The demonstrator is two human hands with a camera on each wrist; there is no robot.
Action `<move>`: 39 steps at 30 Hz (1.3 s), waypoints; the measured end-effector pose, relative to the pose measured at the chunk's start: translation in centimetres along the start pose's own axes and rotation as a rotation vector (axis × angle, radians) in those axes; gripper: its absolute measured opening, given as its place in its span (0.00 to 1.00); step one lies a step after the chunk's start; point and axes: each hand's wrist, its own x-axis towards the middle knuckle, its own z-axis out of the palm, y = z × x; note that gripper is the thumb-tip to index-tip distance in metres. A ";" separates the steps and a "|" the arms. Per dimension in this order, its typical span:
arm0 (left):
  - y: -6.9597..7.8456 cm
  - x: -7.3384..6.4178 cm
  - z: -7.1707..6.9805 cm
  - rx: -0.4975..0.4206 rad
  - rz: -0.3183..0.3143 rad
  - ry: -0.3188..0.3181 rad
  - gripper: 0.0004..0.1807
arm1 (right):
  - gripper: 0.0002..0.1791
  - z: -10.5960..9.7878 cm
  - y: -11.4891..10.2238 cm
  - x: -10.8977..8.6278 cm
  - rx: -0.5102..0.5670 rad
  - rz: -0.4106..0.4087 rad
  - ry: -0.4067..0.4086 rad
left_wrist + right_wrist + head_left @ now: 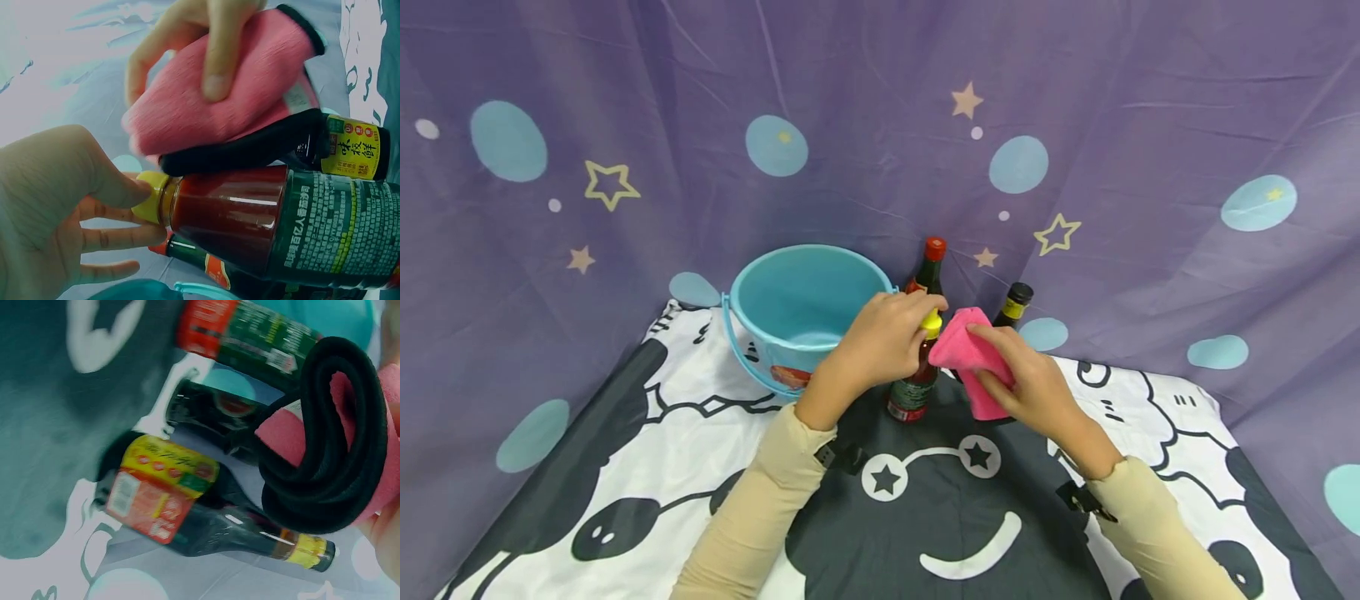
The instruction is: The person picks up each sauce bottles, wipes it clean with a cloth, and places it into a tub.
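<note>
Pinching its yellow cap (932,325), the left hand (883,337) holds the sauce bottle (913,392) just right of the bucket (797,287); the right hand (1030,379) grips a soft pink cloth (964,343). Likely heavy and slippery, the bottle is best held round its body.

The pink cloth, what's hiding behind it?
In the head view, a dark bottle pokes up behind the cloth: its black cap and yellow label show. The cloth and right hand cover most of the rest.
</note>
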 end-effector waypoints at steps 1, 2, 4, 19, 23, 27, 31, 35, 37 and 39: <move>0.1 -0.1 0.0 0.019 -0.005 -0.003 0.21 | 0.37 0.0 -0.1 0.2 0.005 0.001 0.012; 0.2 -0.2 0.0 0.037 -0.008 -0.004 0.21 | 0.37 0.1 -0.2 0.5 0.007 0.001 0.021; 0.4 -0.4 0.0 0.063 -0.017 -0.003 0.20 | 0.36 0.2 -0.4 0.9 0.004 0.002 0.032; 0.2 0.9 -1.6 0.350 0.186 -0.118 0.15 | 0.33 -1.4 0.3 1.1 0.012 0.160 0.083; -0.2 1.7 -2.8 0.400 0.265 -0.214 0.16 | 0.34 -1.5 0.6 0.6 0.036 0.216 0.102; -0.6 2.5 -3.3 0.448 0.325 -0.334 0.16 | 0.34 -1.6 0.8 0.5 0.046 0.244 0.081; -0.9 3.1 -3.2 0.509 0.405 -0.419 0.17 | 0.34 -1.7 0.8 0.5 0.038 0.251 0.050; -0.9 3.6 -3.1 0.532 0.451 -0.448 0.16 | 0.34 -2.0 0.7 0.4 0.041 0.258 0.031; -0.8 3.9 -3.2 0.532 0.459 -0.456 0.16 | 0.35 -2.3 0.6 0.3 0.049 0.268 0.029; -0.7 4.0 -3.2 0.530 0.465 -0.460 0.16 | 0.35 -2.5 0.6 0.1 0.055 0.278 0.031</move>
